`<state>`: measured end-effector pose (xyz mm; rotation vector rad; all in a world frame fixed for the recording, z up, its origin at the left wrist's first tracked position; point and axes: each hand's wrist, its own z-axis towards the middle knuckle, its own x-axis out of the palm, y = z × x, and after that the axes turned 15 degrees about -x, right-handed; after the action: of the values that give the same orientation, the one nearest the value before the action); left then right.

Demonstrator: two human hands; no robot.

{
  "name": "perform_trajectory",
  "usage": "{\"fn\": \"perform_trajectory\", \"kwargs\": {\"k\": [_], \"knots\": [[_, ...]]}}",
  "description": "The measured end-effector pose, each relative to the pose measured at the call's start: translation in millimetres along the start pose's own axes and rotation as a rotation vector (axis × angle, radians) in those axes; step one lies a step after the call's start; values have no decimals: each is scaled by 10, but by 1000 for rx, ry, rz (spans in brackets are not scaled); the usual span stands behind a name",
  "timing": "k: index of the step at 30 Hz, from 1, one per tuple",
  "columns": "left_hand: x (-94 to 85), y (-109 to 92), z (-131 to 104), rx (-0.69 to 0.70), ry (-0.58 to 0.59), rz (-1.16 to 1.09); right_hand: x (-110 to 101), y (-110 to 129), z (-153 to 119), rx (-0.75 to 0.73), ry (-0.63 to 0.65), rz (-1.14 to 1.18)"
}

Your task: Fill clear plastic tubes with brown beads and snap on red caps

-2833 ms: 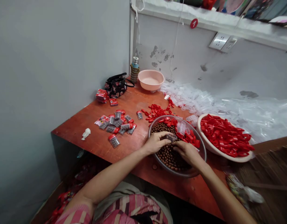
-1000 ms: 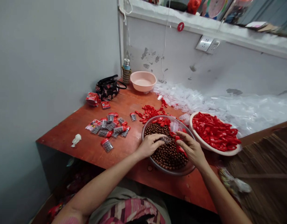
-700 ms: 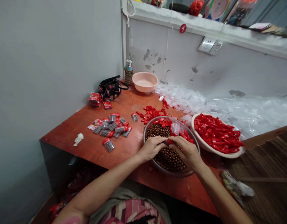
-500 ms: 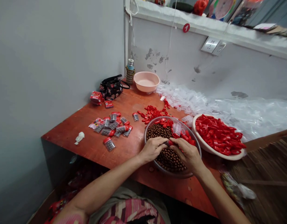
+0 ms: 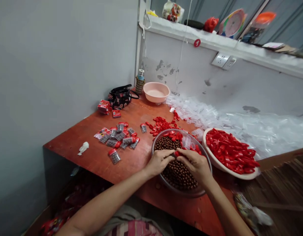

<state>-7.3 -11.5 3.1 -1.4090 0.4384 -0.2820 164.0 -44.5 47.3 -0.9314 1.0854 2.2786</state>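
Note:
My left hand (image 5: 159, 163) and my right hand (image 5: 196, 164) meet over a metal bowl (image 5: 209, 170). Between their fingertips is a small container with a red cap (image 5: 176, 153); the fingers hide most of it. My left hand pinches its left side, and my right fingers and thumb close around the cap end. Beneath them the bowl holds many round brown balls (image 5: 182, 175), with red caps and a clear plastic container (image 5: 186, 142) at its back right. Left of the bowl, several filled containers with red caps (image 5: 114, 156) lie scattered on the red-brown table (image 5: 90, 164).
A white basin (image 5: 240, 175) piled with red caps stands right of the bowl. Clear plastic containers (image 5: 264, 127) heap along the wall. Farther back are a pink basin (image 5: 156, 98), a black flowered bag (image 5: 119, 98) and a bottle (image 5: 141, 74). Crumpled tissue (image 5: 83, 148) lies near the left edge.
The camera view has tilted up slightly, so the table and bowls appear lower. My hands stay together over the bowl, still gripping the small container.

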Motion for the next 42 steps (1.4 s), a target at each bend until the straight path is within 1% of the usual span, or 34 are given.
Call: {"fn": "perform_trajectory", "kwargs": {"k": [2, 5, 7, 8, 10, 13, 15, 18, 20, 22, 24, 28, 31, 33, 34, 36, 38, 39, 40, 41, 42], "knots": [[-10, -16, 23, -75, 22, -163, -57, 3, -3, 146, -101, 203], [-5, 15, 66, -195, 71, -418, -93, -80, -127, 279, -264, 504], [3, 40, 87, -243, 74, -494, -63, -168, -237, 355, -296, 623], [7, 47, 91, -242, 69, -481, -33, -207, -282, 390, -289, 669], [10, 44, 86, -196, 53, -379, 39, -253, -324, 430, -281, 749], [6, 23, 58, -84, 47, -199, 114, -235, -264, 448, -326, 856], [1, 18, 41, -26, 30, -115, 119, -188, -178, 459, -301, 940], [-6, 27, 31, 33, -16, -19, 92, -114, -68, 507, -136, 1112], [-10, 30, 32, 52, -16, 18, 90, -80, -33, 572, -28, 1209], [-16, 30, 34, 58, 11, 40, 121, -57, -22, 632, 15, 1259], [-21, 33, 35, 52, 36, 51, 184, -35, -19, 645, -23, 1265], [-21, 67, 37, 54, 37, 60, 362, 9, -11, 580, -201, 1193], [-12, 88, 37, 67, 14, 82, 471, 26, -15, 593, -331, 1161], [1, 79, 34, 43, -6, 87, 499, 34, -15, 631, -371, 1171], [8, 67, 33, 21, -23, 79, 492, 40, -11, 649, -354, 1183], [16, 31, 30, -23, -49, 37, 431, 47, 5, 660, -263, 1204], [-11, -2, 32, -58, -56, -35, 297, 26, 21, 615, -162, 1176], [-52, -11, 35, -78, -66, -72, 207, -7, 24, 576, -137, 1114], [-117, -10, 42, -99, -92, -102, 105, -60, 21, 536, -130, 1006], [-210, 2, 53, -121, -136, -119, -3, -134, 10, 500, -142, 848], [-332, 27, 68, -143, -205, -117, -108, -226, -7, 467, -163, 631]]}}
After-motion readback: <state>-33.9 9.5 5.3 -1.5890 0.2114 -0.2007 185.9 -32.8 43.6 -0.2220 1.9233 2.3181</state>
